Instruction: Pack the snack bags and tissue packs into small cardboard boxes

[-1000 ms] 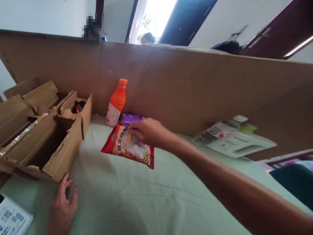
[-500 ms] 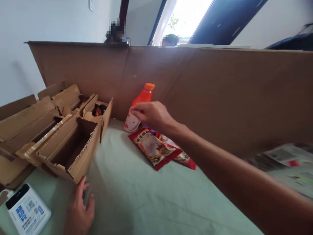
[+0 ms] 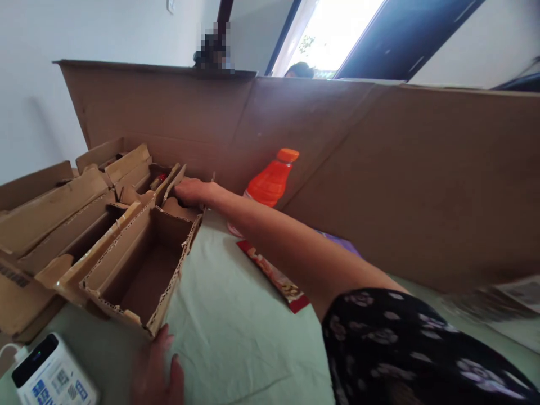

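My right hand reaches down into the far right cardboard compartment. Its fingers are hidden inside, so I cannot see whether they hold anything. Low in the view, my left hand has its fingers apart and the fingertips touch the front corner of the near cardboard box. A red-and-brown snack packet lies on the green cloth, partly covered by my right forearm. Behind the forearm leans an orange bottle with an orange cap, its lower part mostly hidden.
More cardboard compartments stand at the left, one with a red item inside. A white device with a cable lies at lower left. A tall cardboard panel closes off the back. A purple item shows beyond my forearm.
My right hand has moved left from in front of the bottle into the far right compartment. My left hand stays at the box corner. The view has shifted slightly.
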`<state>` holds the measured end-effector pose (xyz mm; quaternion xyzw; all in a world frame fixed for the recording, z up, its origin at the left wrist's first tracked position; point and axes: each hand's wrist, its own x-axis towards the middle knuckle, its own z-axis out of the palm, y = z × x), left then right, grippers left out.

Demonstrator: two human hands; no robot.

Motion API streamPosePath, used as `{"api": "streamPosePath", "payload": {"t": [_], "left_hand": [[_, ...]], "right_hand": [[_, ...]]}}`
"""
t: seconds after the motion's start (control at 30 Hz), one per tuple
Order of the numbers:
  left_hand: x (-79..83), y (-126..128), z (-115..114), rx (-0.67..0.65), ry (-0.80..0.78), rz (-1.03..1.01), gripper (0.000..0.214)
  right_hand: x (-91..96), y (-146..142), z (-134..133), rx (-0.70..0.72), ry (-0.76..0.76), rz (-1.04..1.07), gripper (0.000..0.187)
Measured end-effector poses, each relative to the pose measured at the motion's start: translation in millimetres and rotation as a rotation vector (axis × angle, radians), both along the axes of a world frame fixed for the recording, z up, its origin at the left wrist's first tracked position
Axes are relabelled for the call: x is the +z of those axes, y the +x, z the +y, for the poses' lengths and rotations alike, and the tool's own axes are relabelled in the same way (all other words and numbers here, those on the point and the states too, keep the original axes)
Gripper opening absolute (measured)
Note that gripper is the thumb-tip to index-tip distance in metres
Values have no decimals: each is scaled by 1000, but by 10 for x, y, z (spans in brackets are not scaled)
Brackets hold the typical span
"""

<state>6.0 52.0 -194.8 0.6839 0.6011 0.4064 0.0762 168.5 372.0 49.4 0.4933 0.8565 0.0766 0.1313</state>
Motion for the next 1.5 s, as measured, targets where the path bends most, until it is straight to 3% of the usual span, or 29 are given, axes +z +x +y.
{"api": "streamPosePath", "payload": {"t": [0.17,0.33,0.43,0.57,0.7,0.87,1.0,1.1,1.2,1.27,1.33,1.4,1.5], "left_hand": [[89,-9,16,-83,51,65,35],[98,-38,43,-43,11,20,36],[67,-50,53,-71,-80,-2,39],[83,0,34,49,-164,-96,43],[175,47,18,39,-226,-173,46],[314,69,28,125,-302,-214,49],[367,76,56,130,-331,-240,54],[335,53,88,99,-270,-267,59],[304,26,120,85,-239,-285,56],[323,20,135,73,-221,-293,54],[372,25,142,63,-202,-295,52],[421,35,142,54,-181,-291,50],[430,45,120,41,-157,-283,47]], "right_hand": [[89,26,-36,-34,11,-12,33],[69,-4,-105,-4,-71,11,32],[22,-45,-132,-49,-17,55,32],[98,32,-169,-108,96,175,34],[346,309,-249,-194,211,329,23],[760,743,-471,-301,373,518,42],[1046,1259,-852,-320,498,759,35],[1164,1750,-1212,-321,491,845,28],[1131,2210,-1456,-452,364,630,23],[1009,2445,-1509,-563,292,466,18],[837,2595,-1493,-640,287,386,27],[671,2636,-1442,-678,332,366,37],[549,2444,-1347,-644,408,379,32]]}}
